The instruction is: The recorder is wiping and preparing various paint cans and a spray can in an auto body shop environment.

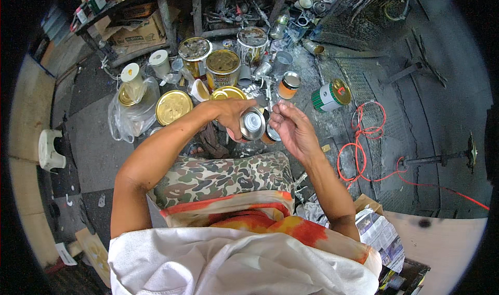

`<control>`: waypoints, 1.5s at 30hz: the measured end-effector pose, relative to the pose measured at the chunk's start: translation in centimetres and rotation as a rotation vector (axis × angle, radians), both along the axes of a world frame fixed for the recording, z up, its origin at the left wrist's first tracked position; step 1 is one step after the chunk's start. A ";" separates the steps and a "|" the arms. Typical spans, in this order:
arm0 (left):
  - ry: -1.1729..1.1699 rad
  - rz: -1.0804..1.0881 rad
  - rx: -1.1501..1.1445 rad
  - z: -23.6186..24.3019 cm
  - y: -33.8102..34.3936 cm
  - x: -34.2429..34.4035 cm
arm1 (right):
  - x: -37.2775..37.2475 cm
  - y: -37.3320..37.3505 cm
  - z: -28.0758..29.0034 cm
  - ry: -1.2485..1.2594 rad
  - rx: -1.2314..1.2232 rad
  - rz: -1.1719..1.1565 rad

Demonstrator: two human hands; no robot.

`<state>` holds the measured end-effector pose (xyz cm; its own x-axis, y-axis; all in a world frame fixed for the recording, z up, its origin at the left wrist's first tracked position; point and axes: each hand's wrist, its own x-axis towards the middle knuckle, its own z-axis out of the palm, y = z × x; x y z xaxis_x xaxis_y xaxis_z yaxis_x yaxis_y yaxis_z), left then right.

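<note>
My left hand (233, 117) is wrapped round a small metal can (252, 122) with a silver top and a pale round cap, tilted so its top faces me. Close by on the right, my right hand (297, 131) is raised with thumb and fingertips pinched together; what they hold, if anything, is too small to make out. Partly hidden between the hands stands a dark can with an orange band (272, 134). Beyond my right fingers is an orange-and-black can (289, 84). A metal spray gun (268, 93) lies just past my hands.
Several large paint tins (223, 61) stand ahead, with a gold lid (174, 107) at left. A green-and-white tin (331, 96) and a coiled red hose (358, 139) lie to the right. At far left is a white stool (50, 149); newspaper (382, 238) lies at lower right.
</note>
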<state>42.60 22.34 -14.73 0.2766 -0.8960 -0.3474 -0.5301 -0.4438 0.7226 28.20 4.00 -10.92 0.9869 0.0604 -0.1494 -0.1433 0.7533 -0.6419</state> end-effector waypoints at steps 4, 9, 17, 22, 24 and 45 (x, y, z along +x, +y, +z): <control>-0.033 -0.013 -0.003 -0.1 -0.1 0.1 | 0.2 0.1 -0.2 -0.012 0.009 -0.033; -0.052 -0.027 -0.023 -0.6 -0.1 0.1 | 0.2 0.3 -0.2 -0.047 -0.034 -0.037; -0.005 -0.027 -0.012 -0.3 0.1 -0.1 | 0.4 -0.1 -0.8 -0.105 0.004 -0.003; -0.050 -0.068 -0.043 0.5 0.1 0.1 | -0.1 -1.6 -1.5 -0.075 -0.916 -0.009; -0.021 -0.075 -0.070 0.8 0.1 0.0 | -1.0 -1.5 -1.4 -0.586 -1.539 -0.068; -0.293 -0.461 -0.147 -8.3 -4.3 -8.6 | -9.3 -2.0 -7.9 -0.746 -1.971 0.548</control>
<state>33.97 18.01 -23.05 -0.0886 -0.9801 -0.1778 -0.8331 -0.0250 0.5526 18.92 2.00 -18.87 0.8194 0.5703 -0.0586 0.5184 -0.7808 -0.3488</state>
